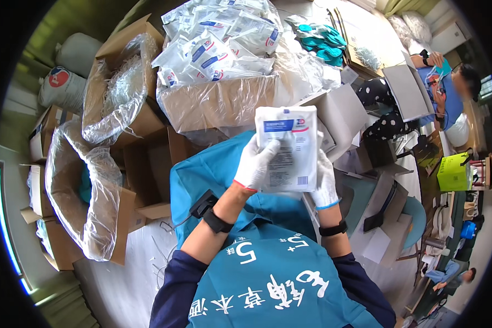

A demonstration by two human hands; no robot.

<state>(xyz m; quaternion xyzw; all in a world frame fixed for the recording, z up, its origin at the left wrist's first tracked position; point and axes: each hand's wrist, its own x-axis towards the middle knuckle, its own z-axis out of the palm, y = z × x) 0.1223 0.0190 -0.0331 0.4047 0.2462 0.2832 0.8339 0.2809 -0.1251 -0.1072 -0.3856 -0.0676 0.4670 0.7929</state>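
**Both gloved hands hold one flat sealed pouch above the lap**

The left hand [255, 162], in a white glove with a red cuff, grips the white sealed pouch [287, 147] along its left edge, fingers spread across the front. The right hand [326, 180], in a white glove with a blue cuff, closes on the lower right edge from behind. The pouch is held upright in front of the chest, above a teal cloth [202, 175] spread over the lap, clear of every box.

The pouch looks light and flat, with a smooth plastic face that is likely slippery under fabric gloves. It seems soft and a little pliable, so holding it by two opposite edges, as here, should keep it from folding. The contents are probably not fragile, though the film could crease.

Just beyond the pouch stands an open cardboard box [218, 104] lined with clear plastic and heaped with many similar white pouches [213, 44]. To the left, another open box [126, 71] holds only crumpled clear plastic liner. Lower left, a further plastic-lined box [85, 191] appears to hold something teal, though the film blurs it. Past the full box lies a pile of teal gloves [322, 41].
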